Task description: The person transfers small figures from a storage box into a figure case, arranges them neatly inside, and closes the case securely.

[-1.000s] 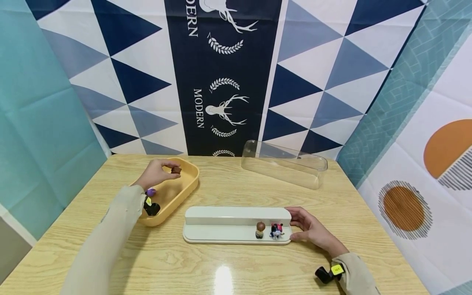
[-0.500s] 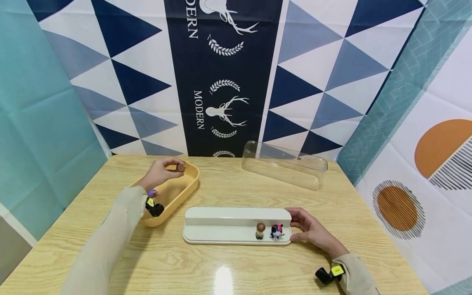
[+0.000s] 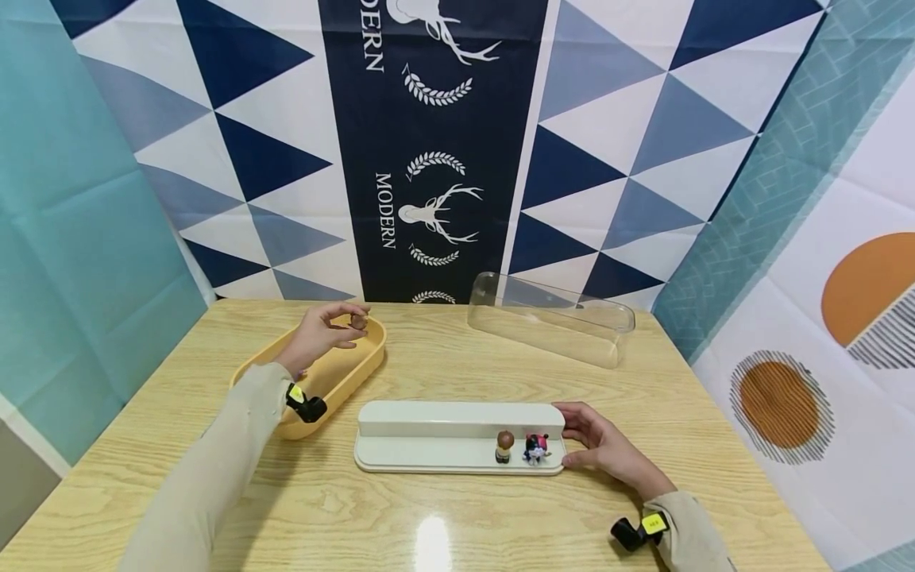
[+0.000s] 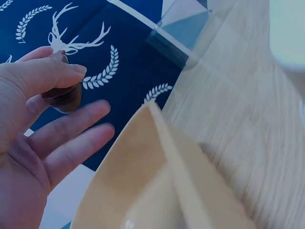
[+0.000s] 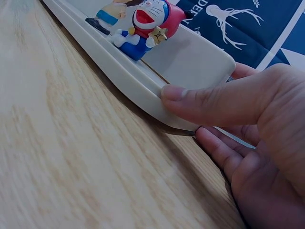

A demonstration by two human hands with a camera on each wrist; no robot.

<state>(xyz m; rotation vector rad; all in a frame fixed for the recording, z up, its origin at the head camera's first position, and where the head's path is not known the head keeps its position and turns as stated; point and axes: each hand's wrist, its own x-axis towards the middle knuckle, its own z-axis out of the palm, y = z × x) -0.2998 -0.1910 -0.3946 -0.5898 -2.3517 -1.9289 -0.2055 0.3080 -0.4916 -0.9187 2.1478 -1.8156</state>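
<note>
My left hand (image 3: 318, 338) is above the far end of the yellow-orange tray (image 3: 366, 372), pinching a small dark-brown toy figure (image 4: 66, 99) between thumb and forefinger. Its other fingers spread loosely in the left wrist view, and the toy's details are hidden by the grip. My right hand (image 3: 608, 451) holds the right end of a white stepped display base (image 3: 429, 451), thumb on the front rim and fingers behind. On the base's lower step stand a brown-haired figurine (image 3: 503, 446) and, nearer that hand, a red-hooded cat figurine (image 5: 147, 24) with a yellow star.
A clear plastic cover (image 3: 550, 322) lies at the back right of the wooden table (image 3: 343, 524). Within the tray, a bit of a purple item (image 3: 302, 374) shows beside my left wrist. Patterned cloth hangs behind the table's back edge.
My left hand has moved a little to the right and away, carrying the brown toy figure toward the tray's far rim. My right hand and the display base stay put.
</note>
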